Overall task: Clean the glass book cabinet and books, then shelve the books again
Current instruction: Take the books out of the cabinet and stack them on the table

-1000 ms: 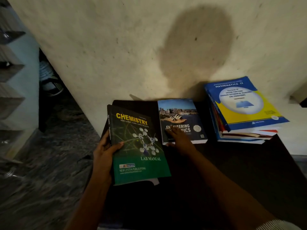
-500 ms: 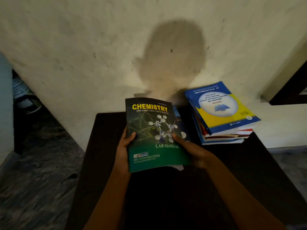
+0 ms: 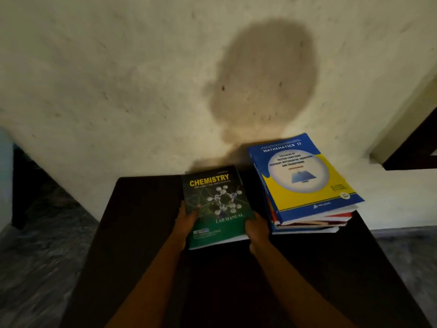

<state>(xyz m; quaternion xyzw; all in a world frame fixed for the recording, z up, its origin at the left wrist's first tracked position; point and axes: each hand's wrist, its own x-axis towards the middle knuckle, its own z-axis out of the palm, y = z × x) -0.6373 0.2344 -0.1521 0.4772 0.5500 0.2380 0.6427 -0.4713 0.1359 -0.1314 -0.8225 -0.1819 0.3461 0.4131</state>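
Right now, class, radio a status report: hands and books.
Chemistry manual gripped at its sides by left hand and right hand. Mathematics stack close on right.

Both hands gripping green chemistry book [image 3: 214, 204] over dark table [image 3: 132, 233]: left hand [image 3: 186, 221] holding left edge, right hand [image 3: 256, 229] holding lower right corner. Book stack [image 3: 305, 183] sitting just right, against wall [image 3: 118, 79].
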